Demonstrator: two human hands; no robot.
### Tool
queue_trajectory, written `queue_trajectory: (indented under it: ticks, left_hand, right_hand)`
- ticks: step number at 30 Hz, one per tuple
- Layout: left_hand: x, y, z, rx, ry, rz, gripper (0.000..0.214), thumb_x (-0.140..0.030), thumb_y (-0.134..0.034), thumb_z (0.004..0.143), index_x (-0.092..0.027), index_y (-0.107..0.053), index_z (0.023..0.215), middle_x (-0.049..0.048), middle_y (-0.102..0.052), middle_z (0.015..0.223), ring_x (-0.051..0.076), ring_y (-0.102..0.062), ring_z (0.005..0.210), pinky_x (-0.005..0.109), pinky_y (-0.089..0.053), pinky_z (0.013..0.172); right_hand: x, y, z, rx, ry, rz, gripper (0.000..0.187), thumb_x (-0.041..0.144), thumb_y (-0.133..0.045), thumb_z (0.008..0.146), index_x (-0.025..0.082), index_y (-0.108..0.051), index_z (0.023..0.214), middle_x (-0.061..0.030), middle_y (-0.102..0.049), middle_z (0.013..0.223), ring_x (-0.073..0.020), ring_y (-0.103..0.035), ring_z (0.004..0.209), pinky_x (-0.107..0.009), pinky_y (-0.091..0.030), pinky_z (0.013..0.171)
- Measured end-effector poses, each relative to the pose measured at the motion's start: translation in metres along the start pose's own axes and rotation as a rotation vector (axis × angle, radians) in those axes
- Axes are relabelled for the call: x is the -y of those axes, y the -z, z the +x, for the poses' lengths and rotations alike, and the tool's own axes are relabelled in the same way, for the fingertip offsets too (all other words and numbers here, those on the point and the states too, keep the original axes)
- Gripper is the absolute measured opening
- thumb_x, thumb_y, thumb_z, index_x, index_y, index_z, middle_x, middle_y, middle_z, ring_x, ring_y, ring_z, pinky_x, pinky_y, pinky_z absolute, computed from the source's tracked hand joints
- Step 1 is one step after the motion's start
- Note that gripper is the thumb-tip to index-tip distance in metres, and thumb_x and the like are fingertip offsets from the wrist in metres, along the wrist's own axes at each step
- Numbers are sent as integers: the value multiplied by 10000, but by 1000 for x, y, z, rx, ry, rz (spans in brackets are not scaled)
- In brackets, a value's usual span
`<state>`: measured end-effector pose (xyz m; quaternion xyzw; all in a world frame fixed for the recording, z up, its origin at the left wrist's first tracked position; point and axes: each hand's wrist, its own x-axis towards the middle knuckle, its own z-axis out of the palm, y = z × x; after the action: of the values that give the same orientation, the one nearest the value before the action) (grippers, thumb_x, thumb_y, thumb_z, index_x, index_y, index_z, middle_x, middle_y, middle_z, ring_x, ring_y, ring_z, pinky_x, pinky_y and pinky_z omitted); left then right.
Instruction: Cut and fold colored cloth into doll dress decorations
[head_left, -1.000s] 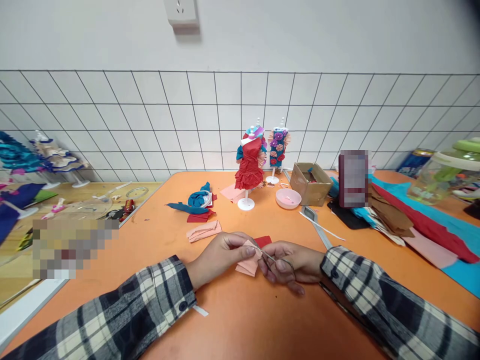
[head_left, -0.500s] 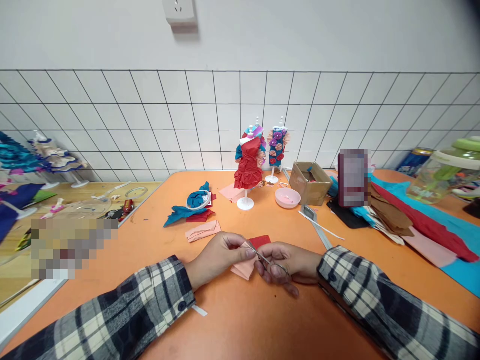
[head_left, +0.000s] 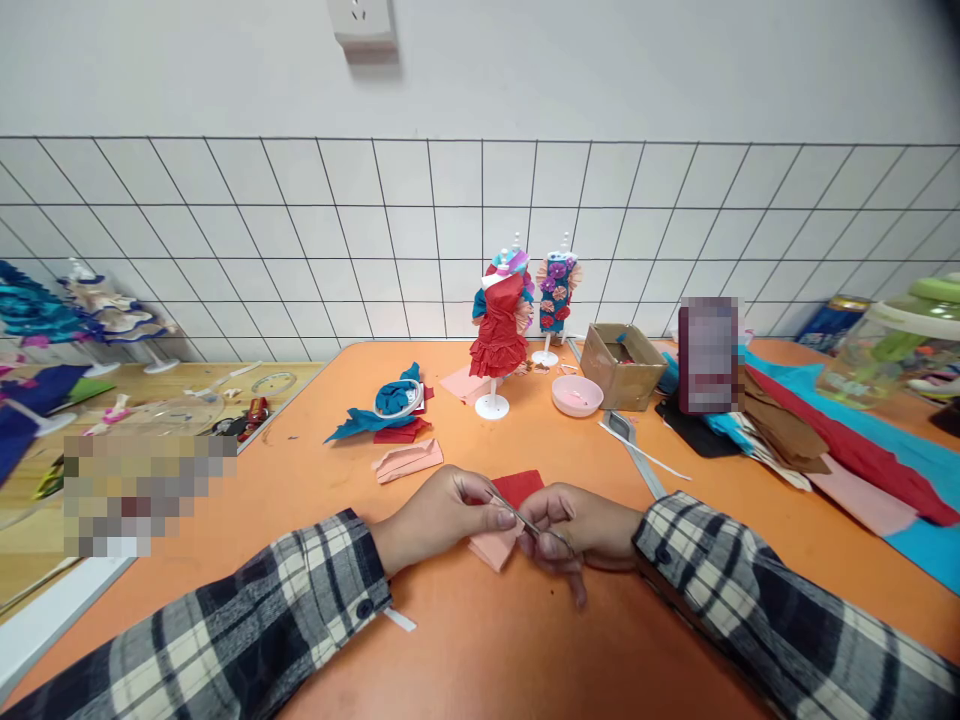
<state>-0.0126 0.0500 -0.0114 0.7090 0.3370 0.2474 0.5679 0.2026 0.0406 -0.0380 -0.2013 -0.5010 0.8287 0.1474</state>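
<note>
Pinching a folded pink piece (head_left: 495,545) between thumb and fingers, the left hand (head_left: 442,515) holds it just above the orange table (head_left: 480,650), close to the person's chest. The right hand (head_left: 581,525) is closed around a small pair of metal scissors (head_left: 525,520), whose blades point left and meet the top edge of the pink piece. Whether the blades are parted or closed is hard to tell at this size. Both hands touch at the fingertips over the work. A red piece (head_left: 521,487) lies flat on the table just behind them, partly hidden by the fingers.

Farther back stands a small mannequin in a red dress (head_left: 499,330), with a second dressed mannequin (head_left: 556,295) beside it near the tiled wall. A pink bowl (head_left: 577,395) and a cardboard box (head_left: 622,365) sit to their right. A blue fabric bundle (head_left: 390,405) and another folded pink scrap (head_left: 409,460) lie to the left, well apart from the hands.
</note>
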Motion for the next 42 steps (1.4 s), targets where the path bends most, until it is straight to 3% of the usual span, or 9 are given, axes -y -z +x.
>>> queue_trajectory:
  ticks: [8, 12, 17, 22, 25, 30, 35, 38, 42]
  left_hand:
    - [1, 0, 1, -3, 51, 23, 271, -386, -743, 705, -117, -726, 730, 41, -711, 718, 156, -613, 666, 222, -445, 632]
    - [1, 0, 0, 31, 58, 12, 271, -396, -729, 722, -127, -735, 750, 37, -718, 723, 155, -620, 666, 218, -446, 635]
    - [2, 1, 0, 65, 58, 65, 294, -422, -696, 754, -136, -752, 794, 43, -730, 772, 157, -619, 697, 214, -446, 647]
    - [-3, -2, 0, 66, 89, -113, 392, -479, -581, 842, -117, -727, 877, 60, -710, 788, 148, -608, 684, 234, -464, 668]
    - [-6, -4, 0, 57, 25, -125, 423, -486, -517, 885, -115, -716, 926, 61, -697, 806, 145, -601, 710, 251, -467, 723]
    - [1, -3, 1, -130, -99, 110, 377, -435, -509, 899, -162, -705, 1068, 76, -679, 968, 203, -596, 931, 312, -434, 886]
    - [5, 11, 4, -353, -84, 380, 398, -361, -435, 935, -171, -601, 1242, 52, -669, 860, 195, -592, 849, 309, -440, 815]
    - [3, 27, 2, -375, -206, 657, 344, -310, -426, 936, -183, -652, 1161, 58, -671, 815, 197, -582, 819, 305, -415, 780]
    - [0, 48, -5, -248, -259, 1038, 216, -303, -528, 879, -234, -732, 862, 51, -703, 842, 231, -571, 901, 364, -335, 869]
  right_hand:
    - [0, 0, 2, -65, -16, -46, 372, 389, -811, 643, 111, -617, 796, 50, -555, 593, -27, -470, 437, -180, -534, 432]
    - [-1, 0, 1, -50, -31, -39, 456, 479, -777, 659, 97, -653, 875, 6, -615, 670, -37, -510, 450, -194, -537, 441]
    - [5, 7, -4, -64, 23, -75, 413, 449, -770, 680, 98, -648, 862, 20, -594, 601, -39, -483, 405, -151, -467, 357]
    - [18, 10, -9, -442, 277, -191, 400, 430, -752, 700, 143, -586, 924, -10, -642, 812, -24, -475, 452, -117, -422, 329]
    - [19, 2, -2, -545, 208, -370, 379, 377, -752, 689, 170, -542, 927, -12, -647, 869, -60, -534, 544, -120, -424, 336]
    - [14, -6, 8, -744, 143, -447, 306, 344, -699, 699, 200, -457, 819, 90, -542, 575, -62, -501, 446, -162, -454, 374]
    - [20, 12, -2, -748, 98, -400, 307, 325, -703, 672, 200, -470, 828, 92, -534, 551, -44, -405, 374, -137, -325, 305]
    - [22, 22, -7, -845, 34, -586, 217, 296, -660, 704, 186, -546, 852, 50, -598, 601, -73, -491, 421, -176, -377, 376]
    - [25, 25, -11, -1030, 76, -1097, 198, 273, -618, 741, 204, -669, 919, -51, -714, 954, -202, -647, 858, -302, -474, 728]
